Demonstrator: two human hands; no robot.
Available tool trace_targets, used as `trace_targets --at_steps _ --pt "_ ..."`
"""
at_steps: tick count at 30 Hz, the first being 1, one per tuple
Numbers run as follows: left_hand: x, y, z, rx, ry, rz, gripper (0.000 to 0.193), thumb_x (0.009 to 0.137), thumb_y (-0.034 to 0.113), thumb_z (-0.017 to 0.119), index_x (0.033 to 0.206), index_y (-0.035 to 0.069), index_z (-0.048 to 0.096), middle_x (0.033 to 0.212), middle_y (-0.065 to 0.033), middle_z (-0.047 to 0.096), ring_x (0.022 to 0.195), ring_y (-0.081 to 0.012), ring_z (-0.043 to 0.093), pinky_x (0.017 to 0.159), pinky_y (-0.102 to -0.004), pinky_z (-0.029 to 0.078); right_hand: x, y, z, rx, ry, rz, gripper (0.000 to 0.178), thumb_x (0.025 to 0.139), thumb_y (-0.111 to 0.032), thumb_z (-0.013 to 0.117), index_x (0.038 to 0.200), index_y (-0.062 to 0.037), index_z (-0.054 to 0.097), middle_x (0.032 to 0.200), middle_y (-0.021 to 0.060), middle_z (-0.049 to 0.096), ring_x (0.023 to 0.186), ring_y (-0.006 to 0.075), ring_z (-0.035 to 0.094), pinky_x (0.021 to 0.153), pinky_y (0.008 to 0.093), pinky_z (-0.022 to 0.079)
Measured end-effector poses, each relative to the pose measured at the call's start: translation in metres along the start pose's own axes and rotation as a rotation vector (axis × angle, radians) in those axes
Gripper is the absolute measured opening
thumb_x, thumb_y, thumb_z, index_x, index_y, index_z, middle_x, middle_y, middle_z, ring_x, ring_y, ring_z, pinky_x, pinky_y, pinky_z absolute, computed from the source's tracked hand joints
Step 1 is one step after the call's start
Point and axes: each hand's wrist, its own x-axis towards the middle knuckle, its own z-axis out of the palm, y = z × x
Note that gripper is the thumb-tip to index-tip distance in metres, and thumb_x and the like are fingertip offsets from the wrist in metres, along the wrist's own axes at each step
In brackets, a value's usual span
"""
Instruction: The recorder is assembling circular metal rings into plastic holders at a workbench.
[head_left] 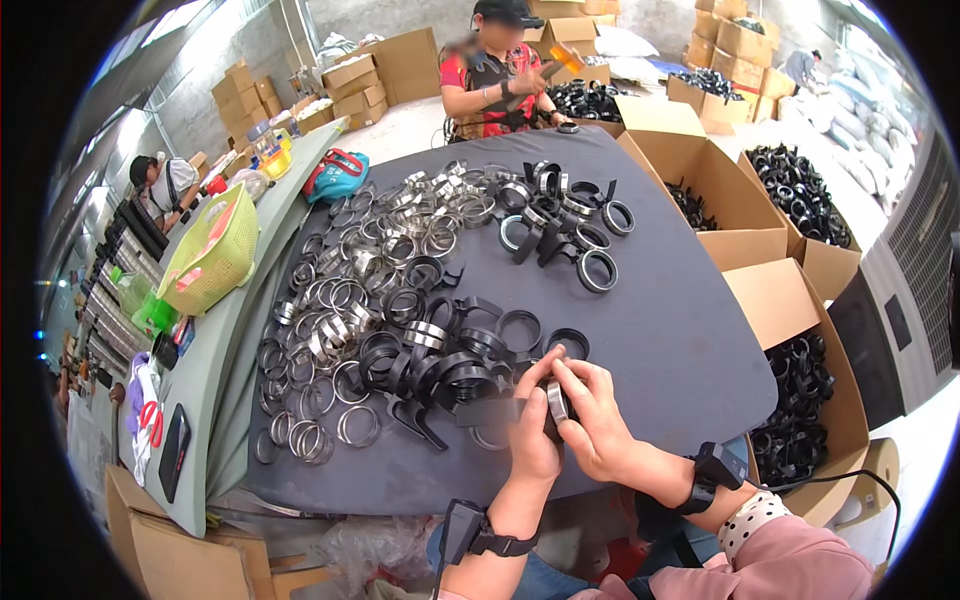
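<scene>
One silver and black ring [556,399] is between the two hands, above the near right part of the dark table [665,345]; the left hand [537,445] and the right hand [598,420] pinch it with fingertips close together; leftward lies a pile of rings [425,335]; cardboard boxes [770,303] stand on the right; at the far edge is another person [492,95].

- Ten o'clock: rings [368,262] were silver.
- Nine o'clock: basket [212,262] was yellow-green.
- Four o'clock: cuff [752,517] was white with black dots; sleeve [775,562] was pink.
</scene>
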Motion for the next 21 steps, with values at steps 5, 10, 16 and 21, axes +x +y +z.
trace_targets --at_steps 5,10,16,21 --pt "-0.0031 -0.0011 -0.0007 0.099 0.025 0.037 0.06 0.096 0.048 0.039 0.132 0.0 0.046 0.134 -0.0122 0.049 0.123 -0.0231 0.046 0.104 -0.0374 0.036 -0.0025 -0.0031 0.0051 -0.047 0.01 0.003 0.062 0.089 -0.023 0.053 0.14 0.0047 0.032 0.132 0.0269 0.034 0.117 0.0419 0.037 0.1 0.05 0.032" --pt "-0.0037 -0.005 0.0003 0.148 0.047 0.06 0.06 0.098 0.049 0.036 0.132 0.001 0.047 0.133 -0.0125 0.049 0.123 -0.0227 0.046 0.105 -0.0366 0.036 -0.0039 -0.0031 0.004 0.079 0.039 0.063 0.06 0.095 -0.031 0.047 0.14 0.0057 0.031 0.133 0.0266 0.034 0.118 0.0407 0.037 0.101 0.0484 0.032" --pt "-0.0056 -0.0021 0.0008 0.116 0.025 0.085 0.059 0.099 0.049 0.034 0.132 0.001 0.046 0.133 -0.0127 0.05 0.125 -0.024 0.045 0.106 -0.0378 0.035 -0.0048 -0.0046 0.0074 0.037 0.037 0.04 0.062 0.095 -0.033 0.046 0.139 0.0072 0.031 0.133 0.0268 0.035 0.118 0.0408 0.036 0.101 0.0482 0.032" --pt "-0.008 0.0013 0.0038 0.18 0.027 0.076 0.062 0.098 0.051 0.035 0.132 0.001 0.045 0.133 -0.0138 0.05 0.125 -0.0256 0.045 0.106 -0.0381 0.035 -0.0069 -0.0059 0.0076 0.045 0.048 0.041 0.061 0.093 -0.029 0.047 0.139 0.0079 0.031 0.133 0.0276 0.034 0.118 0.0415 0.036 0.102 0.0489 0.031"
